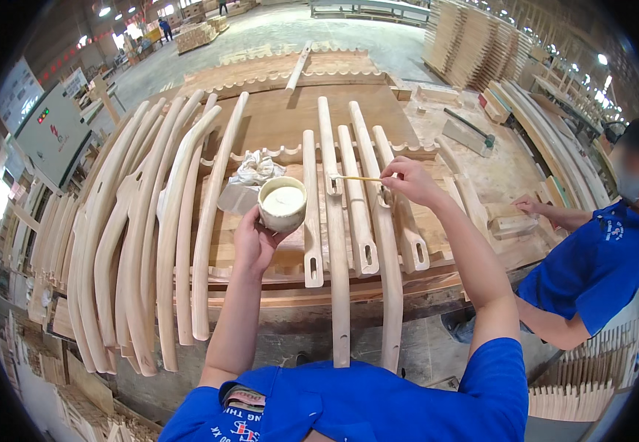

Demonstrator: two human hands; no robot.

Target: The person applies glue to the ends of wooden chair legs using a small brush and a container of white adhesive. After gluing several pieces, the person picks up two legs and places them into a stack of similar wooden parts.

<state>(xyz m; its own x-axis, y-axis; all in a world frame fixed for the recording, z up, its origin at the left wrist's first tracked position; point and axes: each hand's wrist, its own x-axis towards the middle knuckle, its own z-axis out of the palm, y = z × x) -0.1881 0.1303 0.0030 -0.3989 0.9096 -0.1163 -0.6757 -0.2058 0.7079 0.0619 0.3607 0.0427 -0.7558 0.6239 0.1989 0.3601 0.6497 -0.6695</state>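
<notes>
My left hand (255, 241) is closed around a round cup (281, 219) of creamy white liquid that looks like glue. Between the fingers of my right hand (412, 181) is a thin wooden stick (364, 178), pointing left. Its whitish tip meets a slot in a long pale wooden chair leg (339, 250) lying lengthwise in front of me. Beside that leg are a shorter slotted wooden piece (311, 214) on the left and several similar parts on the right, including another long leg (388, 258). A crumpled white cloth (257, 169) lies just behind the cup.
Many curved wooden parts (131, 214) are laid side by side at left. A scalloped wooden rack (283, 152) supports pieces on the bench. At right, a co-worker in blue (592, 258) has a hand by a wooden block (511, 223). A dark-handled mallet (470, 127) lies farther back.
</notes>
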